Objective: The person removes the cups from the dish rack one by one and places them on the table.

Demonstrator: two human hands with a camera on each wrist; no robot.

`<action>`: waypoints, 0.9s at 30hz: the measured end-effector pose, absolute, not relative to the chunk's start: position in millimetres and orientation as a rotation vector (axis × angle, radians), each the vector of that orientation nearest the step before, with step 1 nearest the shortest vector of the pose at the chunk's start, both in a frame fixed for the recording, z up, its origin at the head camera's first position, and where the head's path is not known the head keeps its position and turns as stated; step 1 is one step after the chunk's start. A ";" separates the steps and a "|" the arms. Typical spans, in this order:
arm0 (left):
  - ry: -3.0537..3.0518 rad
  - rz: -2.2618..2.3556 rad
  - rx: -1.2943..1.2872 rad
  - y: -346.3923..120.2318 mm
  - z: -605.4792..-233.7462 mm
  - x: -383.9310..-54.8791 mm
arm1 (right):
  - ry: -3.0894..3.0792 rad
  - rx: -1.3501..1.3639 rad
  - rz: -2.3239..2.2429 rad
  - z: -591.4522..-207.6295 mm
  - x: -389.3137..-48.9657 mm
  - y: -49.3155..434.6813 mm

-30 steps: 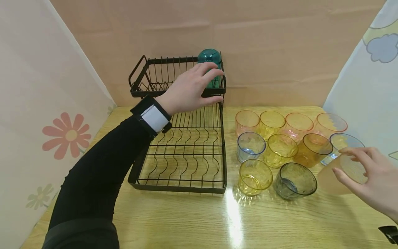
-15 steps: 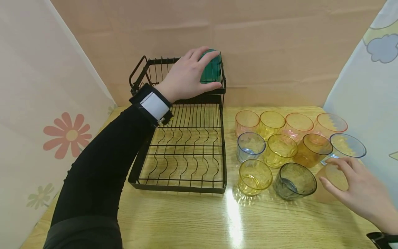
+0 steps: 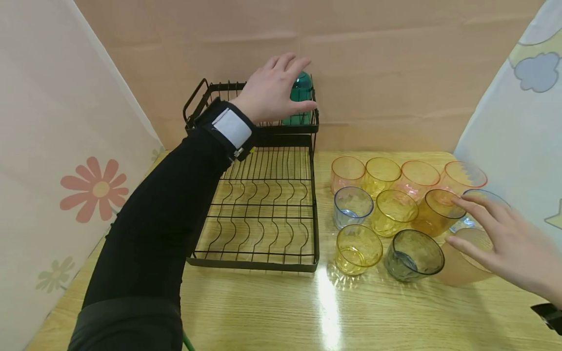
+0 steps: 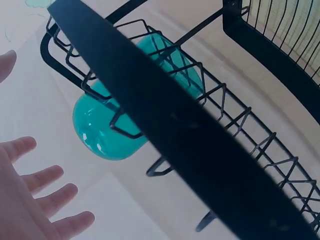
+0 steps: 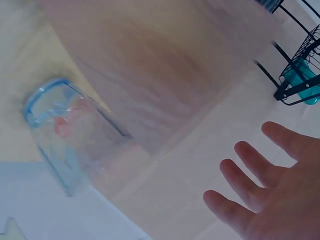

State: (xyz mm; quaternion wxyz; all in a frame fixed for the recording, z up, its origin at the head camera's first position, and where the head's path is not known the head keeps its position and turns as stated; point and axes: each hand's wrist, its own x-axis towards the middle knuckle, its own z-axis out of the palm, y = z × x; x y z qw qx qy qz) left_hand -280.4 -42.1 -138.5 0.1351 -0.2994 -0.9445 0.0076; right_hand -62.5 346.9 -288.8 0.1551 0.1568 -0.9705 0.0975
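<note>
An upside-down teal glass point(image 3: 302, 90) stands in the right end of the upper tier of a black wire dish rack point(image 3: 252, 267). My left hand point(image 3: 270, 90) is raised beside it with fingers spread; the left wrist view shows the fingers point(image 4: 55, 200) apart from the glass. Over a pale peach, frosted-looking glass point(image 3: 458, 268) at the right of the table, my right hand point(image 3: 511, 241) hovers with extended fingers and grips nothing. Whether a fingertip brushes its rim I cannot tell. A blue-rimmed glass point(image 5: 65, 125) sits just behind, partly covered by that hand.
Several coloured glasses stand upright in close rows right of the rack: a smoky grey one point(image 3: 412, 258), an amber one point(image 3: 434, 214), a yellow one point(image 3: 357, 248) and a small blue-rimmed one point(image 3: 351, 214) among them. Cloth walls point(image 3: 395, 73) enclose the back and sides.
My left hand has risen and moved back past the teal glass. The frosted-looking glass has shifted left and nearer, beside the grey one, and my right hand's fingers have straightened above it.
</note>
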 end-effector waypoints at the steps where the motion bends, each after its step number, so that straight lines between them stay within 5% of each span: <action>1: -2.744 0.024 -0.861 -41.3 -137.9 -282.0 | -2.792 0.466 0.258 -283.3 -65.8 345.1; 27: -3.005 0.088 -0.825 -30.0 -111.5 -313.5 | -2.825 0.688 0.062 -212.5 -125.9 288.1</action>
